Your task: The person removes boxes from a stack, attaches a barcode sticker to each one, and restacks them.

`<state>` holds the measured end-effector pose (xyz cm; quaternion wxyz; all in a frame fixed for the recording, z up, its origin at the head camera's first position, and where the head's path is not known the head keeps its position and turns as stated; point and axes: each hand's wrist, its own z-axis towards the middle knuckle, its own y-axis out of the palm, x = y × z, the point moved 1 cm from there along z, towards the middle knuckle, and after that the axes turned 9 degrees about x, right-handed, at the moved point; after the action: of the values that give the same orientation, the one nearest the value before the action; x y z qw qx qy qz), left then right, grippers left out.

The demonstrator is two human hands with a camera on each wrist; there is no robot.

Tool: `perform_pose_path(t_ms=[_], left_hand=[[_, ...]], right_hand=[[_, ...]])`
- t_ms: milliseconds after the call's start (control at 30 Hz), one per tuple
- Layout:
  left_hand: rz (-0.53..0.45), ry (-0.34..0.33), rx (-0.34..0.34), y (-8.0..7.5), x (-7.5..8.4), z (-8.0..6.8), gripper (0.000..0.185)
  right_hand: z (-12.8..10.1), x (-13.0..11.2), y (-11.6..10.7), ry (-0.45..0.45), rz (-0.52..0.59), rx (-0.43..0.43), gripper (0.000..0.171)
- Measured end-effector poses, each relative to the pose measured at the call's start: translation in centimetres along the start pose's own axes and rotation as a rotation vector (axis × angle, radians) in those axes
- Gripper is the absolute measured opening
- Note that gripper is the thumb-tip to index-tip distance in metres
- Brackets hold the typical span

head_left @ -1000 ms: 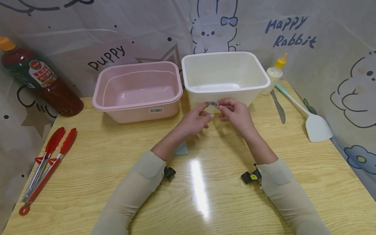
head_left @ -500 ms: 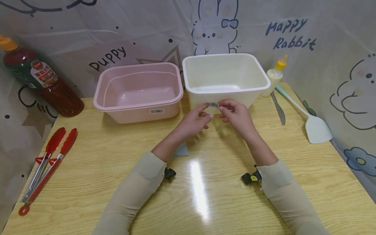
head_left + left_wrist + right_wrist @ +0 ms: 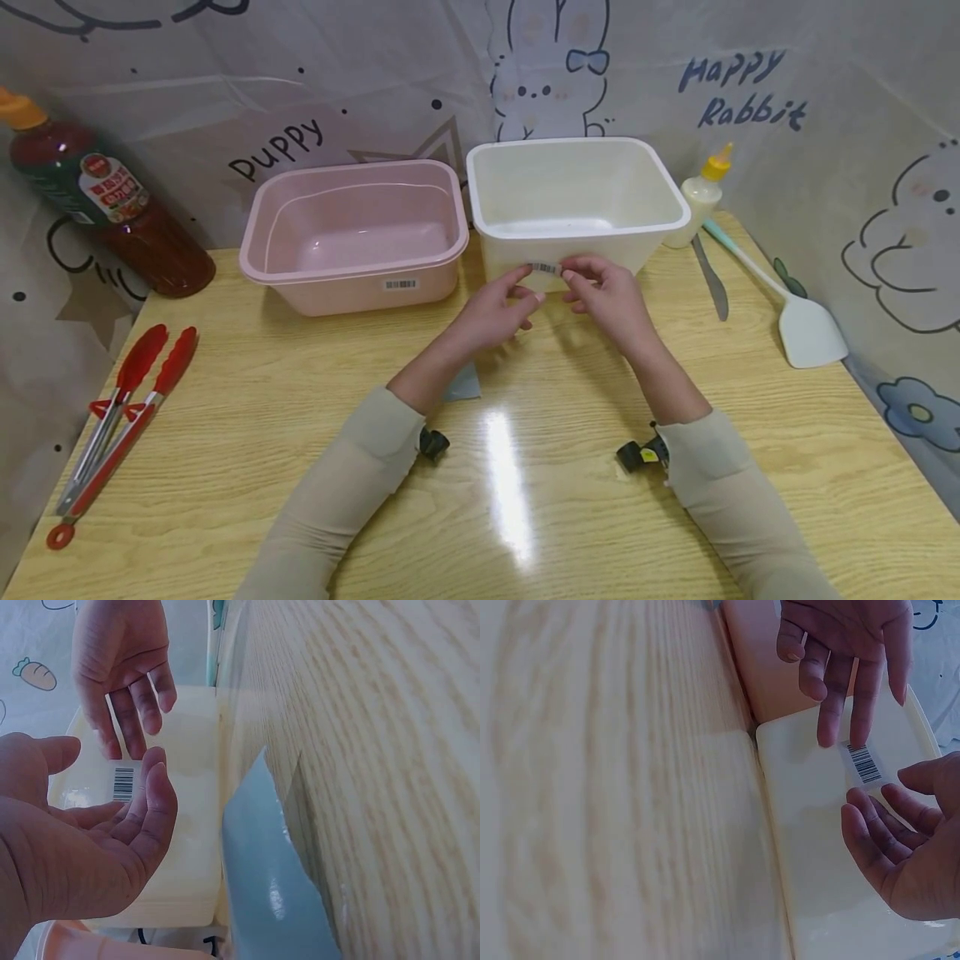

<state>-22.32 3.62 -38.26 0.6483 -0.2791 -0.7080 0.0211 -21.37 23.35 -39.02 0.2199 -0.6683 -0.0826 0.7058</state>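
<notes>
Fingers point(image 3: 525, 271) of both hands apart, loose beside barcode sticker point(image 3: 545, 267) on white tub point(image 3: 577, 187); risks tearing if peeled fast.

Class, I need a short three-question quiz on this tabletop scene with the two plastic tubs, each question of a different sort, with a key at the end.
1. True or false: the barcode sticker sits on the front wall of the white tub.
2. Which lies nearest the table's left edge? A) white spatula B) red tongs C) knife
3. Fill in: beside the white tub stands a ____ tub that also bears a barcode.

Key
1. True; the left hand and right hand both have their fingers at the sticker.
2. B
3. pink
</notes>
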Motion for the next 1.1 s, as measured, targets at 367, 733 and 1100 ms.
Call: perform_pose_path(t_ms=[367, 733, 1100], left_hand=[[0.006, 0.005, 0.003, 0.11, 0.0, 0.09, 0.065], [0.079, 0.028, 0.006, -0.47, -0.22, 0.16, 0.064], [0.179, 0.054, -0.059, -0.53, 0.38, 0.86, 0.065]], right_hand=[[-0.05, -0.03, -0.28, 0.005, -0.056, -0.064, 0.036], [-0.18, -0.32, -0.66, -0.03, -0.078, -0.178, 0.04], [0.03, -0.24, -0.12, -0.03, -0.147, -0.244, 0.043]])
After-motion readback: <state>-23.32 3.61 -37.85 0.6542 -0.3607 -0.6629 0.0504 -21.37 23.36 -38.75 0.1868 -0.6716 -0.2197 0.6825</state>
